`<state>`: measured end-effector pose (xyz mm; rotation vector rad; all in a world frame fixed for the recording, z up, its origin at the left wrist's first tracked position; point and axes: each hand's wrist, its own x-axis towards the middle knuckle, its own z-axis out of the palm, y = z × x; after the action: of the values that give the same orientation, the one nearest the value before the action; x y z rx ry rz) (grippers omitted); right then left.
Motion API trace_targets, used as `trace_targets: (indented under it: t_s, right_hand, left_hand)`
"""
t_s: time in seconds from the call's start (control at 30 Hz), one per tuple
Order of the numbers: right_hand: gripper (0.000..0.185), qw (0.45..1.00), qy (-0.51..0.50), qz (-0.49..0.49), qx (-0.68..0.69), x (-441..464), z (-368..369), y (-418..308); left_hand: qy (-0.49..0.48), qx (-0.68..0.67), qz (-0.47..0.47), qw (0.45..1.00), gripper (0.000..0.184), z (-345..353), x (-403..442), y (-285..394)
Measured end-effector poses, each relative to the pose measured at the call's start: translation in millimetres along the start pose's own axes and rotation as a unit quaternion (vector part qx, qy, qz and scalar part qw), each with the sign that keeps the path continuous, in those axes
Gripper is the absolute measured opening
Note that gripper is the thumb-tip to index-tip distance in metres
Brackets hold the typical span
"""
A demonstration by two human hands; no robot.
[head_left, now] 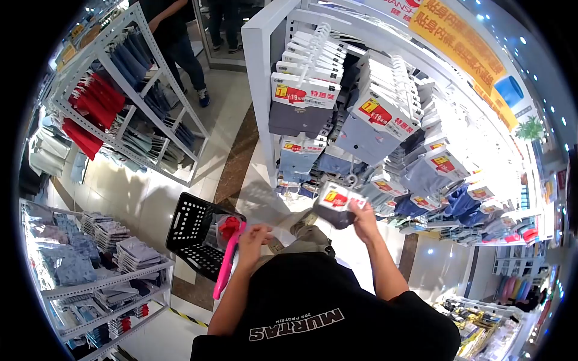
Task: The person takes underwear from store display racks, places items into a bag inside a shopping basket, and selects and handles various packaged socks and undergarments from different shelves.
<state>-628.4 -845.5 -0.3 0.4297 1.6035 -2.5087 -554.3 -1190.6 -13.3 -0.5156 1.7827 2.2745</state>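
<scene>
Pack (335,215), dark grey cloth below a white card, with a red and yellow label (335,198) on the card; slightly blurred. Held in front of the body, near the lower hanging packs, by the right hand (363,222), thumb over one end. All about, a brightly lit shop; underfoot, pale tiled floor (144,210) with brown bands (241,141). Straight ahead, a tall white rack (263,72), crowded with hanging packs (304,99) and topped by a yellow sign (460,45). To the left, a clothes rack (158,45) with red garments (99,105) and jeans; beyond, a person (186,57) in dark trousers. Nearer, a shelf (108,280) of folded clothes; at lower right, packets (478,328). Across the lower middle, a black shirt (325,289), hiding the floor beneath. Beside the left arm, a black basket (189,231) with holed sides, a pink handle (229,262) and something red (229,227) inside. Close by the handle, left hand (256,237), fingers curled narrow; any grip impossible to tell.
</scene>
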Motion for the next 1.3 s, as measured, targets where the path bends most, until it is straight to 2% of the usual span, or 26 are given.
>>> trace_targets:
  t_s: [0.07, 0.2, 0.27, 0.37, 0.43, 0.5, 0.57, 0.6, 0.63, 0.67, 0.73, 0.77, 0.8, 0.87, 0.93, 1.03, 1.13, 1.17, 1.27, 1.3]
  right_hand:
    - [0.03, 0.997, -0.001, -0.061, -0.038, 11, -25, -9]
    - [0.026, 0.976, 0.042, -0.108, -0.186, 32, -6, -38]
    - [0.025, 0.976, 0.072, -0.122, -0.167, 44, 8, -40]
    - [0.029, 0.972, 0.052, -0.141, -0.18, 61, 14, -25]
    - [0.034, 0.968, 0.105, -0.113, -0.199, 76, 3, -8]
    - [0.042, 0.971, 0.137, -0.096, -0.171, 84, 4, 7]
    - [0.049, 0.899, 0.197, -0.1, -0.377, 82, 12, 25]
    - [0.05, 0.871, 0.198, -0.132, -0.429, 84, -5, 51]
    - [0.05, 0.899, 0.192, -0.108, -0.378, 88, -28, 88]
    - [0.046, 0.922, 0.18, 0.039, -0.342, 69, -1, 76]
    - [0.038, 0.959, 0.067, 0.151, -0.231, 55, 12, 89]
    - [0.032, 0.963, 0.032, 0.125, -0.235, 53, 21, 93]
    - [0.036, 0.961, 0.043, 0.079, -0.263, 57, 33, 96]
    - [0.049, 0.954, 0.004, -0.032, -0.297, 82, 40, 96]
    - [0.069, 0.959, 0.075, -0.164, -0.217, 90, 87, 79]
    - [0.075, 0.924, 0.103, -0.263, -0.258, 115, 114, 60]
    - [0.07, 0.954, 0.027, -0.207, -0.216, 126, 129, 41]
    - [0.059, 0.96, -0.008, -0.217, -0.179, 133, 125, 47]
    - [0.05, 0.974, 0.024, -0.153, -0.169, 129, 113, 66]
    - [0.04, 0.981, 0.013, -0.17, -0.095, 123, 121, 69]
  left_hand:
    - [0.042, 0.047, 0.047, 0.997, 0.021, -23, -7, 1]
    - [0.133, 0.142, 0.113, 0.974, 0.019, -61, -21, 19]
    - [0.177, 0.151, 0.124, 0.965, 0.019, -68, -29, 28]
    - [0.178, 0.243, 0.104, 0.948, 0.02, -87, -28, 5]
    - [0.156, 0.276, 0.068, 0.946, 0.021, -87, -29, -11]
    - [0.155, 0.35, 0.079, 0.92, 0.024, -78, -29, -9]
    - [0.181, 0.418, 0.087, 0.886, 0.026, -72, -33, -1]
    - [0.191, 0.421, 0.087, 0.883, 0.027, -70, -35, 1]
    - [0.203, 0.424, 0.088, 0.878, 0.028, -67, -36, 3]
    - [0.214, 0.427, 0.088, 0.874, 0.028, -67, -36, 4]
    - [0.21, 0.432, 0.09, 0.872, 0.029, -68, -39, 5]
    - [0.209, 0.433, 0.089, 0.872, 0.029, -67, -38, 9]
    - [0.204, 0.434, 0.087, 0.873, 0.029, -66, -39, 10]
    - [0.203, 0.429, 0.102, 0.874, 0.029, -68, -39, 5]
    - [0.199, 0.435, 0.112, 0.871, 0.029, -68, -39, 4]
    - [0.195, 0.436, 0.101, 0.872, 0.029, -68, -39, 7]
    - [0.203, 0.435, 0.105, 0.871, 0.029, -68, -38, 4]
    - [0.205, 0.434, 0.097, 0.872, 0.029, -68, -39, 3]
    - [0.207, 0.433, 0.087, 0.873, 0.029, -65, -39, 8]
    - [0.208, 0.435, 0.089, 0.871, 0.029, -66, -39, 7]
